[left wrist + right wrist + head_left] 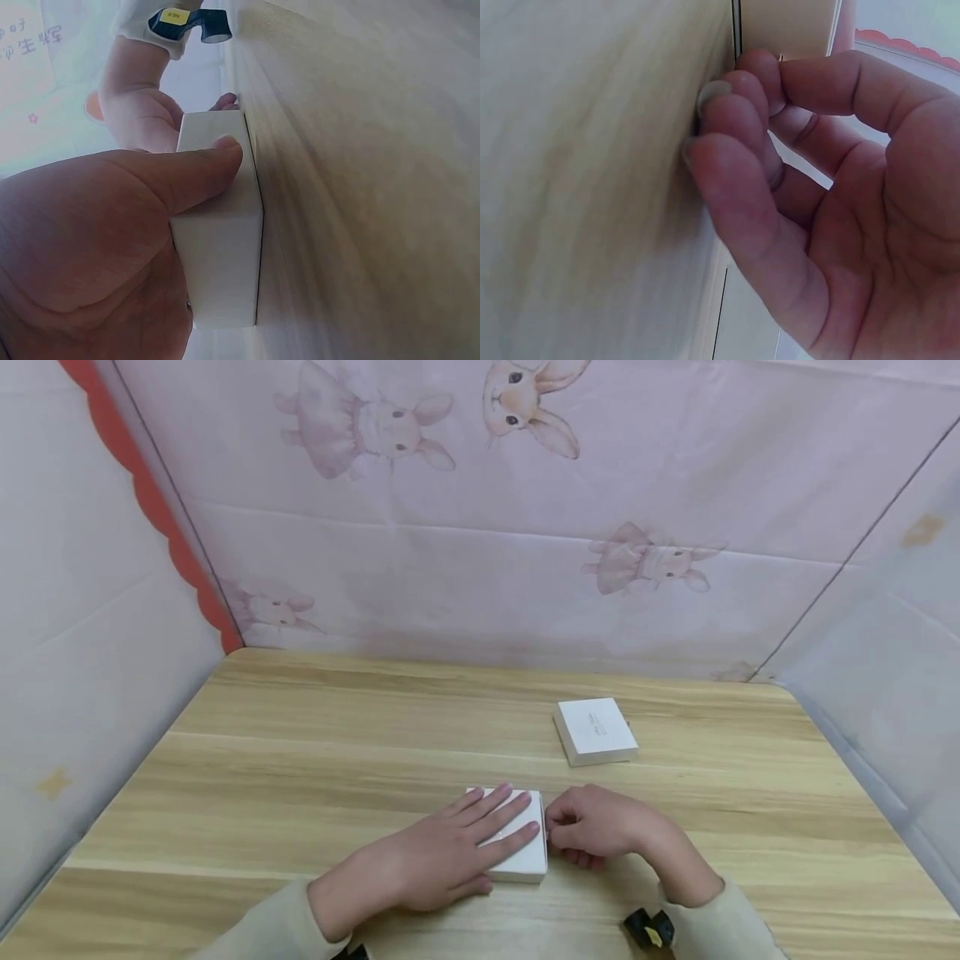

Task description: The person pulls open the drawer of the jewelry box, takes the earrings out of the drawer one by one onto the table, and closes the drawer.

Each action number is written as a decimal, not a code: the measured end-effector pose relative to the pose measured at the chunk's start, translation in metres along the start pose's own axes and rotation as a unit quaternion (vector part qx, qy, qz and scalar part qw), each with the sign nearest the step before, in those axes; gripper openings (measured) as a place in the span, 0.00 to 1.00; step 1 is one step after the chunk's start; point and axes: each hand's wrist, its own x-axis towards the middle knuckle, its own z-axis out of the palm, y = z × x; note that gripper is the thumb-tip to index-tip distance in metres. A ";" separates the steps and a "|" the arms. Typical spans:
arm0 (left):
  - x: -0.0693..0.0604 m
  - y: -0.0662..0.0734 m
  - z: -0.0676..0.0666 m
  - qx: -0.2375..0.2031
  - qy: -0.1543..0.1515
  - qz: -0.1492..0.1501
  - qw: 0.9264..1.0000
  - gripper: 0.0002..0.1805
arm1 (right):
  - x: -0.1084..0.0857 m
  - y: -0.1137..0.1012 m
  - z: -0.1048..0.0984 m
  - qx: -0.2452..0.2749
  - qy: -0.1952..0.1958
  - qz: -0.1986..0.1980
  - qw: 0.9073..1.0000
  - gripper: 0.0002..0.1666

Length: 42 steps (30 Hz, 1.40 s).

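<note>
A flat white box [523, 863] lies on the table in front of the person. My left hand [442, 853] rests on its top with straight, spread fingers; in the left wrist view, the thumb [206, 176] lies along the side wall of the box. At the box's right end is my right hand [603, 822], its thumb and forefinger pinched together. Between them, in the right wrist view, a tiny tip of a pull tab [781, 57] shows by the box end; the fingers hide most of it. The other right fingers curl close to the tabletop.
A second white box [596, 727] with small print on its lid lies farther back on the right. The wood-grain table [300, 760] is enclosed by cloth walls [465, 577] with rabbit prints. A black wrist strap piece [648, 929] shows by the right sleeve.
</note>
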 end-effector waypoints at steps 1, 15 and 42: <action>0.000 0.000 0.000 -0.001 0.001 0.001 1.000 0.41 | 0.000 0.001 0.000 -0.001 0.001 0.000 1.000 0.12; 0.000 0.000 0.002 0.012 0.003 0.002 1.000 0.41 | -0.002 0.002 0.000 0.000 -0.001 -0.006 1.000 0.12; 0.000 0.017 0.004 0.064 0.011 0.004 0.998 0.42 | -0.010 -0.003 -0.003 -0.045 -0.033 -0.014 0.998 0.12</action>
